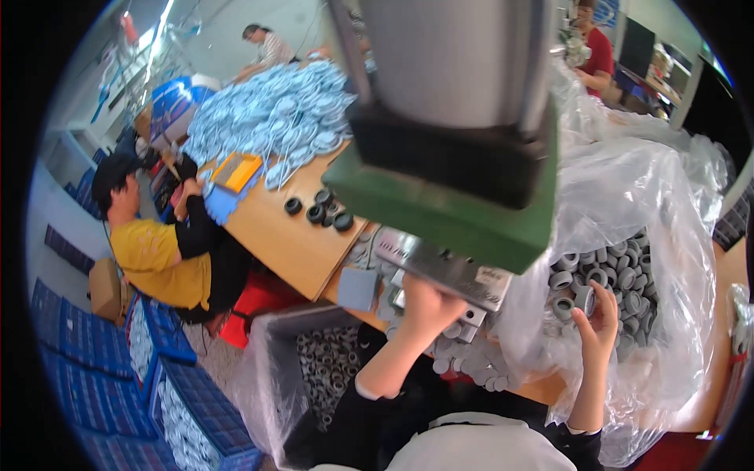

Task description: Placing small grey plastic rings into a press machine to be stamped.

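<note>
My right hand (pixel 599 323) pinches a grey plastic ring (pixel 584 299) between thumb and fingers, over an open clear plastic bag (pixel 628 188). Inside the bag lies a heap of similar grey rings (pixel 628 302). My left hand (pixel 428 310) reaches in under the metal plate (pixel 452 271) of a green press (pixel 455 208). The plate hides its fingertips, so what they touch does not show. Flat grey discs (pixel 471 365) lie scattered along the table edge below the press, near a metal block (pixel 471 318).
A lined bin (pixel 267 353) with grey rings stands left of my lap. Black rings (pixel 318 210) sit on the wooden table (pixel 287 247), beyond a grey square block (pixel 358 288). Light-blue parts (pixel 275 110) pile up at the back. A person in yellow (pixel 161 259) works at left.
</note>
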